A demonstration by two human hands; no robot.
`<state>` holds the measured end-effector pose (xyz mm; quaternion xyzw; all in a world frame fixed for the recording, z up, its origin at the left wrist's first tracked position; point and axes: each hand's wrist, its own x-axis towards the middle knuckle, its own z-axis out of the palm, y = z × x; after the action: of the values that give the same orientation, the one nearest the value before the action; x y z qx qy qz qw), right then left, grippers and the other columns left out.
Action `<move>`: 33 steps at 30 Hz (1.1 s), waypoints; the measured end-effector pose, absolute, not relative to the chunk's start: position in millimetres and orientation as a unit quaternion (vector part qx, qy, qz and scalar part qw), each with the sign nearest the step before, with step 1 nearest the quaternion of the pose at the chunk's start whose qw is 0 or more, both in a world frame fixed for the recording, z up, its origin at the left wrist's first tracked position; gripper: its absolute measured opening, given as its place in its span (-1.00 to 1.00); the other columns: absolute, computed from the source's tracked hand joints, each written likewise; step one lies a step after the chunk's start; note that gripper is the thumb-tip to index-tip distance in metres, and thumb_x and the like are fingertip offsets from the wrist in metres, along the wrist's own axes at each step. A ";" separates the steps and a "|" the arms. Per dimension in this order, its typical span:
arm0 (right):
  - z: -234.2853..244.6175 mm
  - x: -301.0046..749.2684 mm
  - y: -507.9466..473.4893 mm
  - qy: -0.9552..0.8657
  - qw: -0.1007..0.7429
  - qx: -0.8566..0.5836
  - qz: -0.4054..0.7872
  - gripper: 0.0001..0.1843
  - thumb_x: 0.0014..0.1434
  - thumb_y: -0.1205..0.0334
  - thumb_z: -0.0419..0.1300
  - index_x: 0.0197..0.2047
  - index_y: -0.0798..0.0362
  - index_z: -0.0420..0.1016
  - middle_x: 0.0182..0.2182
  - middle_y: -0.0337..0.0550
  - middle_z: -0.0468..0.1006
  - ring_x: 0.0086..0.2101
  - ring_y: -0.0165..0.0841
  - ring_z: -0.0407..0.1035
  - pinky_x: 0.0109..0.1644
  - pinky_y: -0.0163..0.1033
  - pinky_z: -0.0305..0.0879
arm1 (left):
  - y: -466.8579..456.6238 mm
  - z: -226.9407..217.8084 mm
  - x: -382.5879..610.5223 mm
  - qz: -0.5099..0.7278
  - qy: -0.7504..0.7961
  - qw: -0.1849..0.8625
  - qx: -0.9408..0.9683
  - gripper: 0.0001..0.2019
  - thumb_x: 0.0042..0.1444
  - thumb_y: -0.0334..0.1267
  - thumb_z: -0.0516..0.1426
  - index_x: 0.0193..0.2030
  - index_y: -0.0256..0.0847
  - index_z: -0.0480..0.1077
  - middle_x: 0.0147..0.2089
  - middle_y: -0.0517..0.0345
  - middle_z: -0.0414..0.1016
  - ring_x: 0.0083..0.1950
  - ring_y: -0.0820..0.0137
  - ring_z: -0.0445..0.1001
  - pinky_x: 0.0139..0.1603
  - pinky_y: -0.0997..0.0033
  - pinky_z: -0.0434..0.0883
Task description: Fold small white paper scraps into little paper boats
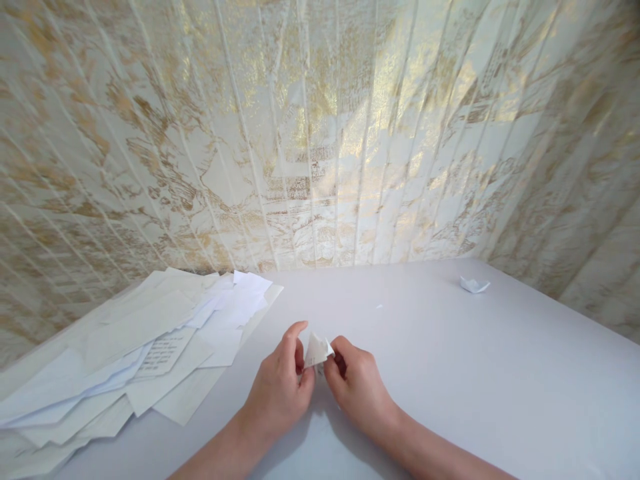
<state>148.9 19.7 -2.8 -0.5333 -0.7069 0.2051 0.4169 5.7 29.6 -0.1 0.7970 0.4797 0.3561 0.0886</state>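
A small folded piece of white paper with faint print is held just above the white table, near its front middle. My left hand pinches its left side, thumb raised and fingers curled. My right hand pinches its right side with fingertips closed on the fold. Both hands meet at the paper.
A loose pile of white paper sheets, some printed, spreads over the table's left part. A small folded paper boat sits at the far right, near the wall. Gold-patterned wallpaper covers the walls behind and to the right.
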 end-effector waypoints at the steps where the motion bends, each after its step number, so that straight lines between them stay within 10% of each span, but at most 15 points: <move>1: -2.8 148.7 18.8 -0.712 0.417 -0.528 0.203 -0.85 0.02 0.41 -0.07 -0.54 0.03 0.14 -0.67 -0.37 0.19 -0.64 -0.49 0.05 -0.57 -0.41 -0.05 | 29.9 0.7 5.1 0.344 0.485 0.102 0.797 -0.52 -0.04 -0.46 -0.06 0.07 -0.18 -0.03 -0.48 0.30 0.24 -0.47 0.42 0.35 -0.39 0.46 0.32; 33: -2.7 148.3 24.6 -0.573 0.426 -0.540 0.446 -0.74 0.08 0.16 -0.03 -0.58 0.07 0.20 -0.74 -0.38 0.23 -0.71 -0.52 0.15 -0.65 -0.43 0.03 | 30.1 3.6 15.4 0.423 0.435 0.526 0.596 -0.61 -0.02 -0.30 0.08 -0.02 -0.26 0.14 -0.47 0.25 0.36 -0.44 0.45 0.36 -0.42 0.47 0.26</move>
<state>148.3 24.6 -2.7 -0.5399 -0.5730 0.4458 0.4260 15.4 30.1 3.6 0.5961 0.4348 0.4227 0.5262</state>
